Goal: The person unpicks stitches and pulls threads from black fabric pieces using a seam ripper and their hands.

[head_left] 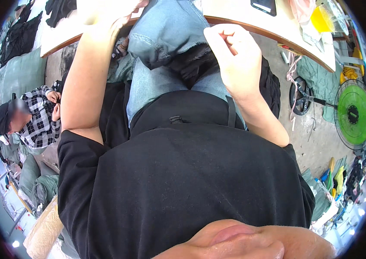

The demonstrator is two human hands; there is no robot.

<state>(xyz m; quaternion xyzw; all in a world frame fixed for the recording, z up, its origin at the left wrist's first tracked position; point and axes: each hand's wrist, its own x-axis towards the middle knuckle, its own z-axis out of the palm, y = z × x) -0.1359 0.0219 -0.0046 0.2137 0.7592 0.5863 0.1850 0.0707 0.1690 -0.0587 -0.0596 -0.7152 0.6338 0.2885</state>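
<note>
Here my right hand [235,56] hangs half-curled, holding nothing, over the blue jeans [165,39]; left hand [105,11] overexposed on the surface [243,19], grip unreadable.

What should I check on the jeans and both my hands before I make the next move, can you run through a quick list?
1. Right hand in view: ok, fingers curled beside the denim.
2. Right hand pinching something: cannot tell, too small to see.
3. Left hand in view: not ok, washed out at the top edge.
4. Blue jeans supported: ok, draped from the table onto the lap.
5. Dark phone clear of the denim: ok, apart on the table.
</note>
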